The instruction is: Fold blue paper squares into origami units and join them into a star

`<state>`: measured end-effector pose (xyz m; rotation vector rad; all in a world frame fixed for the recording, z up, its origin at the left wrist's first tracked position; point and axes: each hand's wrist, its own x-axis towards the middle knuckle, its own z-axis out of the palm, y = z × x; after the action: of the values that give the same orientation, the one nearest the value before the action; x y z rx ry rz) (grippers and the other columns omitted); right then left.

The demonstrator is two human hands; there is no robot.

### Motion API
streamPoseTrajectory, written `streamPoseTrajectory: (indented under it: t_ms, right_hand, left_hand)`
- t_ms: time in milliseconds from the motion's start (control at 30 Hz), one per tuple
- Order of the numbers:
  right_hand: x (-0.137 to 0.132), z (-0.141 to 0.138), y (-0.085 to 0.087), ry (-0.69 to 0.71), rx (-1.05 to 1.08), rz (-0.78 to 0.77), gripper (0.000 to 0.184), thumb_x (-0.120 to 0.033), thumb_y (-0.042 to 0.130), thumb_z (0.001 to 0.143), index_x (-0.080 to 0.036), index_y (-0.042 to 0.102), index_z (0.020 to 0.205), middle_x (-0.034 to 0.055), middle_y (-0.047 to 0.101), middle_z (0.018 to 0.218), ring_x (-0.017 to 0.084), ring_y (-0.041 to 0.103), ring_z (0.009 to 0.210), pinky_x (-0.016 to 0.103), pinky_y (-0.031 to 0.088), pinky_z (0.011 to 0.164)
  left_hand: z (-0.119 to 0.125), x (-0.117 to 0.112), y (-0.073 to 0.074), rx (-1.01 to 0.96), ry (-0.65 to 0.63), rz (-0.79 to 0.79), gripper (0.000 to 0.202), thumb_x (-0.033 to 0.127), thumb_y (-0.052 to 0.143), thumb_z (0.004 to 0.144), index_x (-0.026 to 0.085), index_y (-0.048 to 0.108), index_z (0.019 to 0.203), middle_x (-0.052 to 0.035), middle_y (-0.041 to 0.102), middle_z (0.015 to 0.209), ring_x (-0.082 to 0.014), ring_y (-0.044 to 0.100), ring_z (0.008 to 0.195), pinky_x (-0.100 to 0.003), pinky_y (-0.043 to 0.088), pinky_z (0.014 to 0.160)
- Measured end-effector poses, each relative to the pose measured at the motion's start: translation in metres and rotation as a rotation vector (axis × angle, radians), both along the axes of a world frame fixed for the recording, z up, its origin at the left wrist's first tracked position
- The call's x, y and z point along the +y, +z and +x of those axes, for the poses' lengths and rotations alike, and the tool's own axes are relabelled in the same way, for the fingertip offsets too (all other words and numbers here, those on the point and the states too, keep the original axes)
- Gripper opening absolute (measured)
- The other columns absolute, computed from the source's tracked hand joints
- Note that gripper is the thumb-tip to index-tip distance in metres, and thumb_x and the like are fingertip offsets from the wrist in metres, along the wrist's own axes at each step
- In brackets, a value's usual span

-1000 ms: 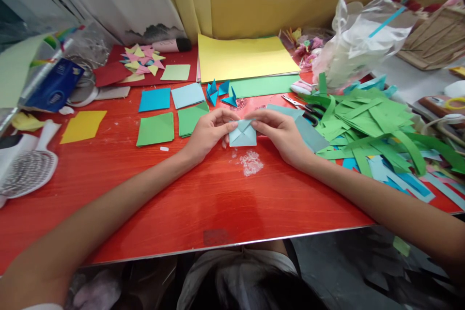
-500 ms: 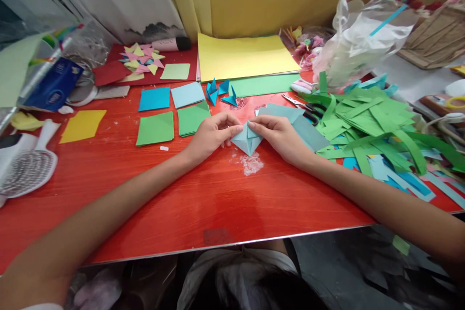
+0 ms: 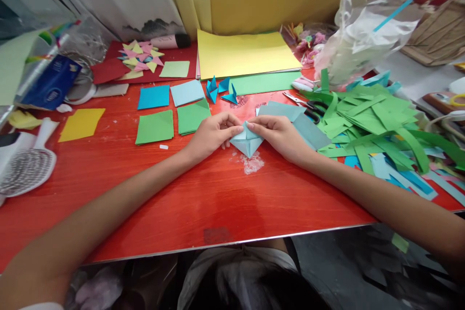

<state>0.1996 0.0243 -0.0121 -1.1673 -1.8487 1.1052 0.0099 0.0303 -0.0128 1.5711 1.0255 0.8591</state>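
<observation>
A small light-blue sheet of origami paper (image 3: 247,146), folded with a point toward me, is held just above the red table (image 3: 218,198). My left hand (image 3: 218,133) pinches its left upper edge between thumb and fingers. At the other side my right hand (image 3: 278,133) pinches the upper right part, so both thumbs meet near its top. Beyond the hands stand small dark-blue folded paper pieces (image 3: 212,89). Flat light-blue sheets (image 3: 310,131) lie beside and behind my right hand.
Stacks of green squares (image 3: 155,127) and a blue square (image 3: 153,97) lie left of the hands. Black-handled scissors (image 3: 312,111) rest by a heap of green paper strips (image 3: 374,116) at right. A hairbrush (image 3: 31,164) is at far left; large yellow sheets (image 3: 247,55) lie behind.
The raised flap on the light-blue paper now lies flatter, showing a crosswise crease above the lower point. Both hands keep their pinch and have barely moved.
</observation>
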Motion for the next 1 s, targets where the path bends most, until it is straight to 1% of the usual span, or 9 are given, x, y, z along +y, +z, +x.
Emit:
streamPoseTrajectory:
  t_ms: [267,400,533,633,700,767,867,933,1000]
  right_hand:
    - [0.0002,-0.0003,0.0012,-0.005,-0.04,0.004,0.032,-0.041,0.053,0.088,-0.012,0.066,0.079,-0.0003,0.054,0.068,0.01,0.043,0.064,0.025,0.032,0.061]
    - [-0.0002,-0.0012,-0.0002,0.028,0.004,-0.009,0.031,-0.042,0.055,0.087,-0.012,0.064,0.081,0.0004,0.055,0.072,0.01,0.044,0.066,0.024,0.032,0.061]
    - [0.0003,-0.0016,-0.0033,0.058,0.023,-0.033,0.025,-0.038,0.06,0.084,-0.013,0.061,0.084,0.0005,0.054,0.074,0.01,0.044,0.066,0.024,0.032,0.059]
    - [0.0021,-0.0009,-0.0049,0.088,0.056,-0.059,0.022,-0.036,0.06,0.085,-0.015,0.057,0.089,-0.0041,0.046,0.063,0.007,0.037,0.057,0.022,0.027,0.052]
    - [0.0031,-0.0005,-0.0051,0.116,0.093,-0.097,0.024,-0.038,0.06,0.085,-0.017,0.052,0.093,-0.007,0.04,0.057,0.007,0.032,0.052,0.022,0.023,0.049]
    - [0.0035,-0.0003,-0.0049,0.151,0.132,-0.137,0.027,-0.038,0.061,0.085,-0.019,0.048,0.099,-0.0074,0.044,0.057,0.007,0.036,0.051,0.021,0.025,0.048]
    - [0.0029,-0.0001,-0.005,0.209,0.176,-0.18,0.033,-0.036,0.061,0.085,-0.02,0.044,0.11,-0.0056,0.053,0.064,0.008,0.046,0.054,0.02,0.032,0.05]
    - [0.0022,0.0003,-0.0051,0.219,0.187,-0.188,0.037,-0.035,0.061,0.085,-0.021,0.044,0.114,-0.0055,0.054,0.065,0.008,0.048,0.055,0.02,0.034,0.051]
    - [0.0015,0.0007,-0.0048,0.185,0.191,-0.175,0.037,-0.036,0.061,0.085,-0.021,0.045,0.115,-0.0065,0.05,0.063,0.008,0.047,0.054,0.02,0.032,0.049]
  left_hand:
    - [-0.0002,-0.0005,-0.0006,0.032,-0.014,0.03,0.015,0.028,0.064,0.08,0.015,0.056,0.082,0.0039,0.053,0.064,-0.0026,0.046,0.047,-0.016,0.038,0.044]
    - [-0.0002,-0.0017,-0.0009,0.04,0.0,0.037,0.016,0.029,0.063,0.08,0.015,0.055,0.081,0.004,0.052,0.064,-0.0026,0.045,0.048,-0.016,0.036,0.044]
    - [0.0002,-0.0014,-0.0004,0.038,0.009,0.052,0.014,0.027,0.062,0.081,0.015,0.055,0.08,0.0042,0.051,0.064,-0.0026,0.044,0.048,-0.016,0.036,0.045]
    - [0.0005,-0.0011,0.0015,0.036,-0.009,0.048,0.014,0.028,0.061,0.082,0.015,0.054,0.08,0.0043,0.05,0.064,-0.0031,0.044,0.05,-0.017,0.035,0.045]
    - [0.0003,-0.0016,0.0032,0.024,-0.023,0.038,0.016,0.03,0.06,0.083,0.015,0.055,0.08,0.0045,0.049,0.063,-0.0035,0.043,0.05,-0.017,0.035,0.046]
    - [-0.0001,-0.0024,0.0048,0.007,-0.031,0.023,0.017,0.031,0.06,0.083,0.015,0.056,0.078,0.0044,0.049,0.062,-0.0038,0.043,0.05,-0.018,0.034,0.046]
    - [-0.0006,-0.0036,0.0066,-0.014,-0.041,-0.001,0.016,0.029,0.06,0.082,0.015,0.056,0.076,0.0039,0.05,0.062,-0.0047,0.045,0.052,-0.019,0.035,0.048]
    - [-0.0004,-0.0038,0.0073,-0.012,-0.047,-0.002,0.015,0.028,0.06,0.082,0.015,0.056,0.075,0.0037,0.05,0.063,-0.005,0.045,0.054,-0.019,0.036,0.05]
    - [0.0002,-0.0036,0.0077,0.002,-0.048,-0.001,0.016,0.03,0.059,0.082,0.015,0.055,0.077,0.0038,0.05,0.065,-0.0048,0.044,0.054,-0.019,0.036,0.05]
